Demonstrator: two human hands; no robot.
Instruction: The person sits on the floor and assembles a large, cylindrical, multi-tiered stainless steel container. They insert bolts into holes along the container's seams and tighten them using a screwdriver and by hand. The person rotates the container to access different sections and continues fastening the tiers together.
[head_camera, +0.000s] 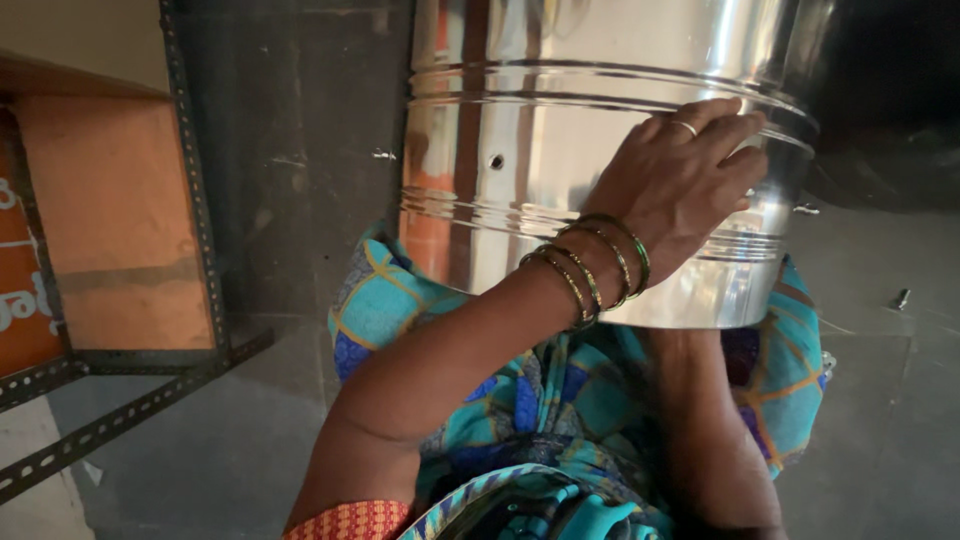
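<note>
A: What's w/ the hands?

B: Left hand (680, 190) lies flat on the side wall of a big shiny steel drum (560, 120), fingers spread and pressed vs. the metal, a ring on one finger. Palm on, not curled round anything. Green and gold bangles (590, 270) sit at the wrist.

A: Right hand?

B: Hidden. Only the right forearm (710, 420) shows, running up under the drum's lower edge. Can't tell if that hand is clenched or loose.

A: Where's the drum exactly?

B: Top centre of view, tilted, resting over the person's lap, on the teal, blue and orange patterned cloth (560, 400). Its upper part runs out of frame. Ribbed bands ring the wall; a small round hole (497, 161) sits in the side, left of the hand.

A: Anything around?

B: Left side: slotted-angle metal rack (190, 200), dark, w/ an orange panel (120, 220) behind it. Grey stone floor (880, 420) below. A small bolt or screw (901, 298) lies on the floor at the right, well apart from the drum. Another tiny metal bit (806, 209) sits just beside the drum's right edge, too small to name.
</note>
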